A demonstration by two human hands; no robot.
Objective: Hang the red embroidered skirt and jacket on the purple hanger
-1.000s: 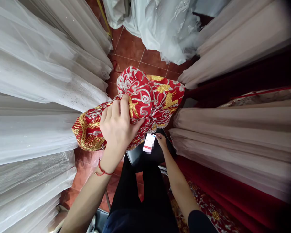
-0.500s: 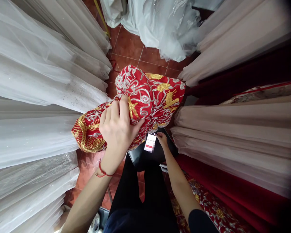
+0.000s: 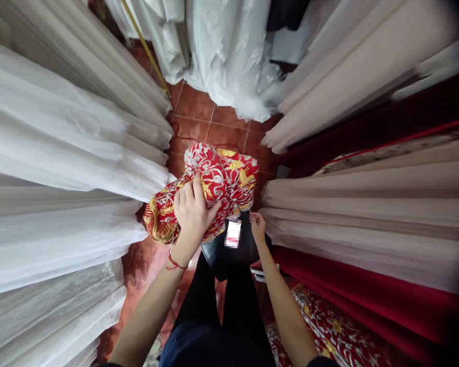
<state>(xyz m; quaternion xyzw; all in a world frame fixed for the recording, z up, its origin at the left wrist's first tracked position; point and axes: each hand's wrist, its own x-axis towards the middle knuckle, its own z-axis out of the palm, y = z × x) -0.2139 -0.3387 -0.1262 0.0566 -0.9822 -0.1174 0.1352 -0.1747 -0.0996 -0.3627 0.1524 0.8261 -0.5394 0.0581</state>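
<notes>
A bundled red garment (image 3: 224, 176) with gold and silver embroidery sits at mid-frame over a black stool (image 3: 229, 255). My left hand (image 3: 193, 211) is clamped on its near side, fingers curled into the cloth; a red cord circles that wrist. A white tag (image 3: 233, 233) with a red mark hangs below the bundle. My right hand (image 3: 257, 225) is just right of the tag, fingers bent, at the bundle's lower edge; what it pinches is hidden.
White tulle gowns (image 3: 61, 153) hang along the left and at the back (image 3: 229, 51). Beige gowns (image 3: 367, 204) and dark red fabric (image 3: 367, 300) fill the right. Red floor tiles (image 3: 222, 120) show in the narrow aisle. My dark-trousered legs (image 3: 222, 316) are below.
The view has pulled back and tilted up, so the bundle looks smaller and lower. My left hand keeps its grip. My right hand has shifted slightly right of the tag.
</notes>
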